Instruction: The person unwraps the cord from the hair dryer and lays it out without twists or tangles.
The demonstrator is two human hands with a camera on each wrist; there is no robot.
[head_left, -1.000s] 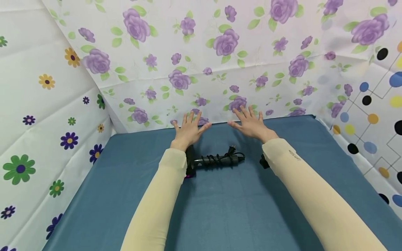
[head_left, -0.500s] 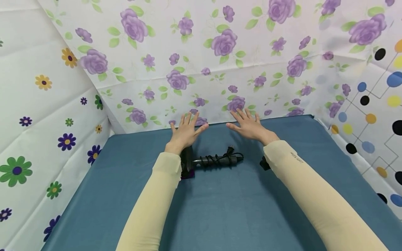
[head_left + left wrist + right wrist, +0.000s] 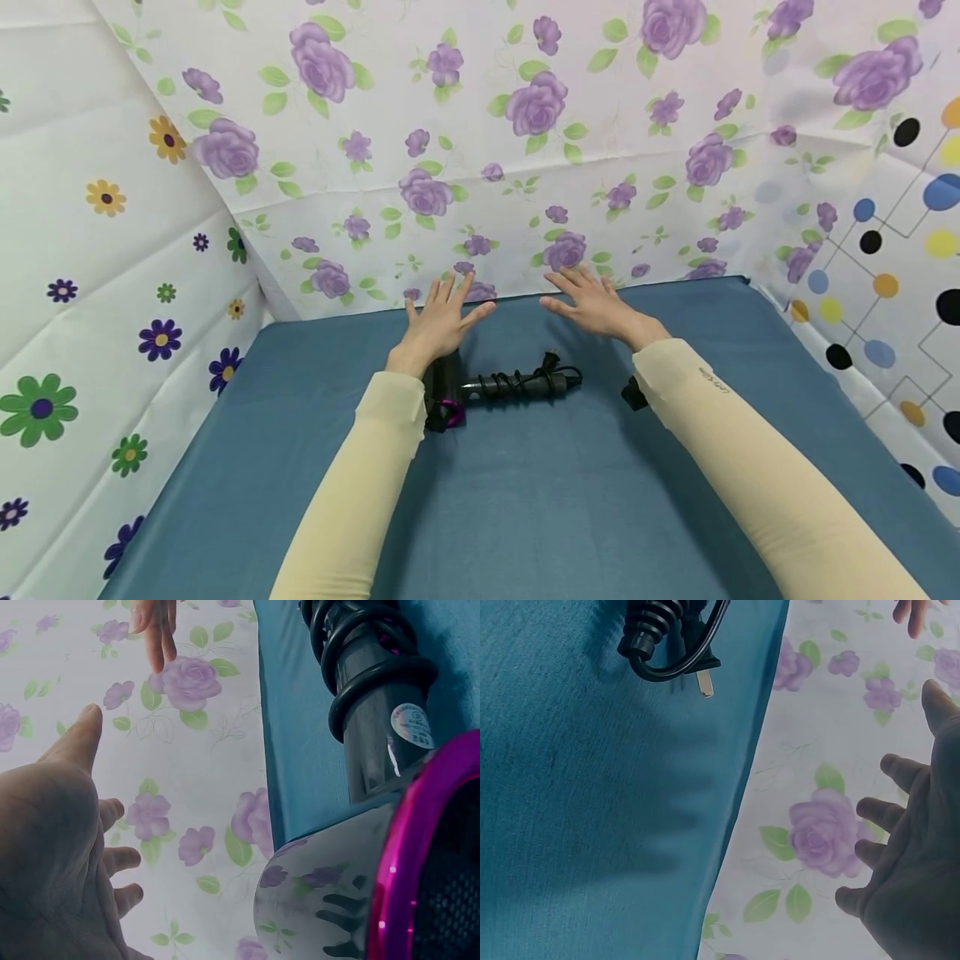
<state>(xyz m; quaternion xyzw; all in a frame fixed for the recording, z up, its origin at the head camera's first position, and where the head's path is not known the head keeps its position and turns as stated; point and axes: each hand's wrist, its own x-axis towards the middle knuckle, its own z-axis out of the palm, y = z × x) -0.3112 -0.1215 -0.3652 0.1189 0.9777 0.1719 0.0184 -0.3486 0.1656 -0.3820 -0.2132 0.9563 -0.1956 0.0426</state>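
A black hair dryer [image 3: 448, 392] with a magenta ring lies on the blue cloth, its handle pointing right and its cord [image 3: 517, 382] coiled round the handle. My left hand [image 3: 431, 329] hovers beyond the barrel, fingers spread and holding nothing; its wrist and sleeve cover part of the dryer. My right hand [image 3: 600, 310] is raised to the right of the dryer, also with spread fingers and nothing in them. The left wrist view shows the glossy barrel and magenta rim [image 3: 397, 862] close up. In the right wrist view the plug [image 3: 705, 675] shows near the handle's end.
Blue cloth [image 3: 540, 508] covers the table. Behind it rises a white sheet with purple roses [image 3: 427, 192]; patterned sheets stand at the left [image 3: 112, 317] and right [image 3: 862, 292]. A small black object [image 3: 633, 393] shows by the right cuff, partly hidden.
My left hand has shifted slightly left and toward me, uncovering more of the hair dryer's barrel and magenta ring. The right hand has dipped a little. The hair dryer lies still.
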